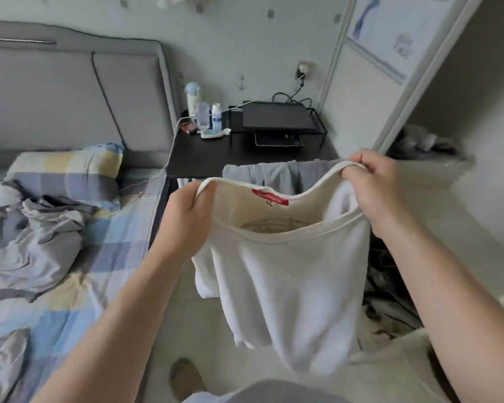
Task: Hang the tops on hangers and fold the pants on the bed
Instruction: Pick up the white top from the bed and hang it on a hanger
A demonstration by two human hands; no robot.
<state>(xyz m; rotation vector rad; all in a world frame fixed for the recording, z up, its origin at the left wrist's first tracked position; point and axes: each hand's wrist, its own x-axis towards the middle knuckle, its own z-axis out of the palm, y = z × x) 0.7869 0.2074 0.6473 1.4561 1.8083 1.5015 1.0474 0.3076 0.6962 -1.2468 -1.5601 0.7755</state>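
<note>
While aloft, hands [186,212] [371,189] apart on top [288,271]

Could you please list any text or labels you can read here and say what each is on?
On the red tag in the neck of the white top: white lettering, seemingly ending "ington"; rest blurred.
Small print under it: too small to read.
On the poster on the door: grey lettering, blurred.
On the white bottle on the table: blue label, unreadable.
</note>
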